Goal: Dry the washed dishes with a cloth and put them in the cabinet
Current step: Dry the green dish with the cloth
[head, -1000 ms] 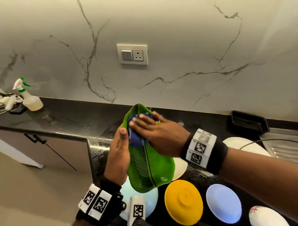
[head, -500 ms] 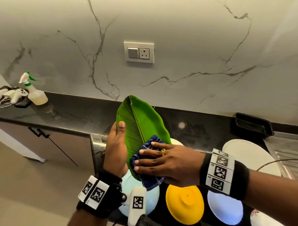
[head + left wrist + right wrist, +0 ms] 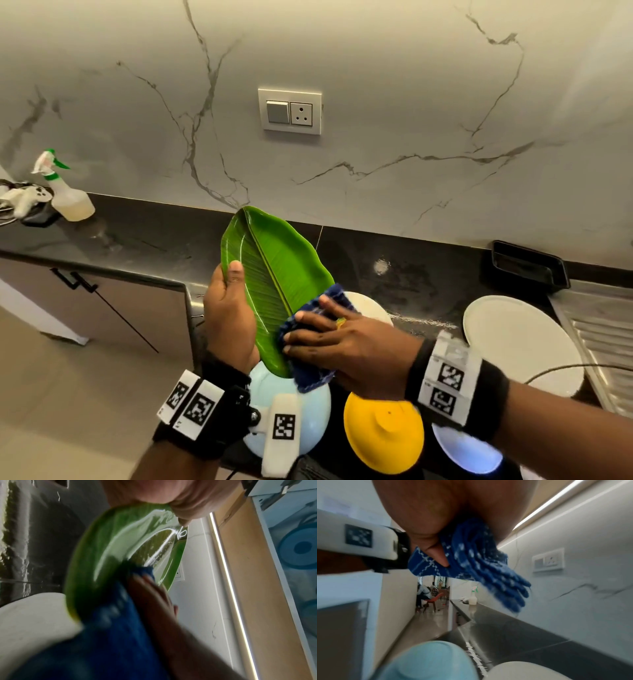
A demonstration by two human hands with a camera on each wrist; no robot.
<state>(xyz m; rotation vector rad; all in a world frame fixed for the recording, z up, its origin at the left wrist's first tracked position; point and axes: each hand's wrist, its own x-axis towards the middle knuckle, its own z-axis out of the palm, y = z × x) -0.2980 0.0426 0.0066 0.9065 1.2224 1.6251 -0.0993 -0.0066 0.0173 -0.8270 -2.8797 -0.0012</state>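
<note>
A green leaf-shaped plate is held tilted above the black counter. My left hand grips its left rim, thumb on the upper face. A dark blue patterned cloth lies bunched on the plate's lower right part. My right hand presses it there, fingers spread across it. In the right wrist view the thumb pinches the cloth against the palm. The left wrist view shows the glossy plate with the cloth on it.
Below my hands, upside down, sit a light blue bowl and a yellow bowl; a pale blue dish lies beside them. A white plate, a black tray and a steel drainboard are at right. A spray bottle stands far left.
My right hand has slid the cloth from the plate's far end down to its near end. The left hand keeps its grip, and the plate's upper face is now uncovered.
</note>
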